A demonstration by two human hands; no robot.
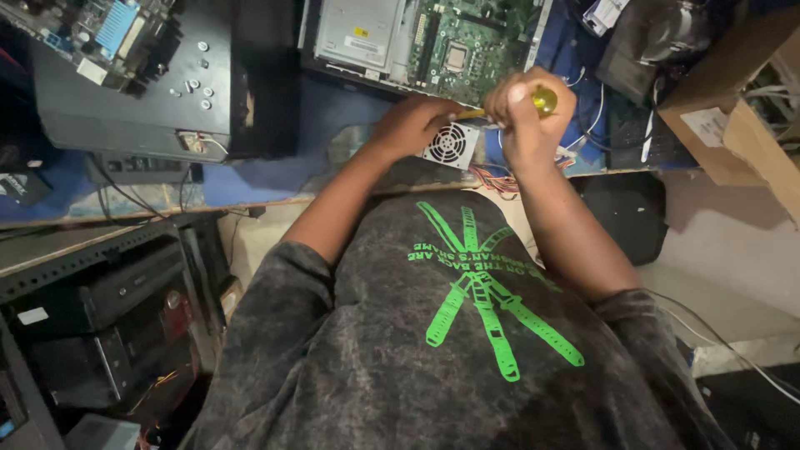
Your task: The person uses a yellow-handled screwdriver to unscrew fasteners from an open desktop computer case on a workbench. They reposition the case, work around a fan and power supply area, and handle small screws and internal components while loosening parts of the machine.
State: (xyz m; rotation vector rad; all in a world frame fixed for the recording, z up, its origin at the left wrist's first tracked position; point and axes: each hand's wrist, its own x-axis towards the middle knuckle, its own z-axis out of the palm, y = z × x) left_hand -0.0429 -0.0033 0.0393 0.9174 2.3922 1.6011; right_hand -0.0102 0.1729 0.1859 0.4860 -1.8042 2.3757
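From the head camera, the right hand (527,117) is closed in a fist around a screwdriver (533,103) with a yellow see-through handle, whose shaft points left toward the left hand. The left hand (414,125) lies curled over the top of a grey power supply box (451,145); it seems to press or steady the box, though whether its fingers pinch anything cannot be told. The box, with its round fan grille facing the camera, sits on the blue worktop (275,171) at its near edge. Behind the box lies an open computer case with a green circuit board (463,46). Left of the box stands a black case (137,92) with loose screws on top. Right of the box is a cardboard box (733,108).
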